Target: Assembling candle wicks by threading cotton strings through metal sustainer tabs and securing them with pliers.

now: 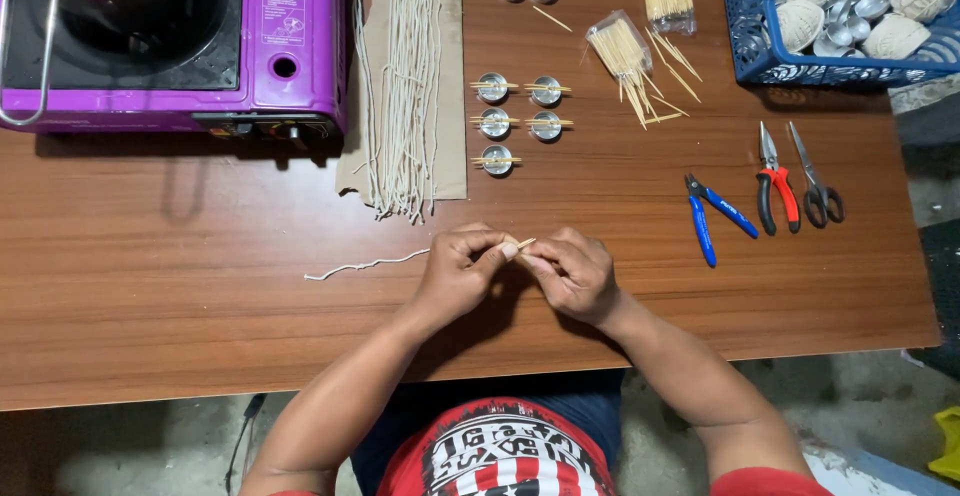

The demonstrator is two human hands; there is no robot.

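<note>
Near the front edge of the bench (150, 296), the left hand (458, 274) and right hand (572, 274) meet, both grips pinched tight on a thin wooden stick (525, 244) and the end of a white wick cord (365, 265), which trails left across the wood.

The stick looks brittle; too much squeeze could snap it, and the limp, waxy cord could slip out of the pinch. A stray elbow could scatter what lies behind.

Toward the back edge sit small round metal cups (520, 116), shiny, each bridged by paired sticks. Beside them lie a bundle of pale cords (405, 86) on cardboard, bagged sticks (620, 51), blue cutters (712, 211), red pliers (776, 191), scissors (815, 181), a blue basket (750, 26) and a purple stove (290, 46).
</note>
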